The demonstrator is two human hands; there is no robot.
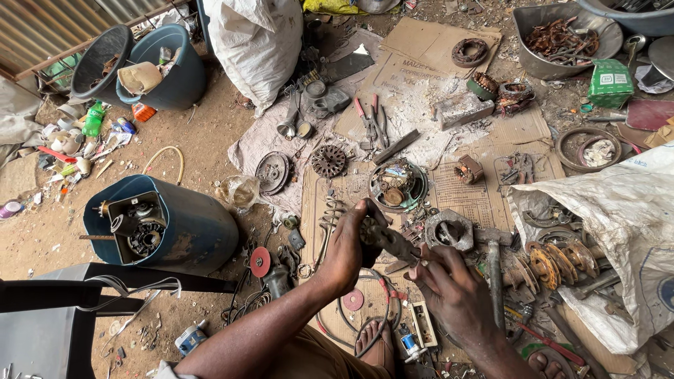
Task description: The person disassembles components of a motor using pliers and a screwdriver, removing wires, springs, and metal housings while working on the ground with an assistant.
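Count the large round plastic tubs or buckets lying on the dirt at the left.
3. A black bucket and a blue tub sit side by side at upper left; a blue drum lies tipped on its side lower down. Others may be hidden.

A small motor part [385, 238], dark, greasy and rust-brown, sits lifted above the cardboard-covered floor. A rounded, ribbed body forms its left end, and a narrower shaft-like section runs down to the right. It lies tilted, held at both ends, its finer detail too dark to tell.
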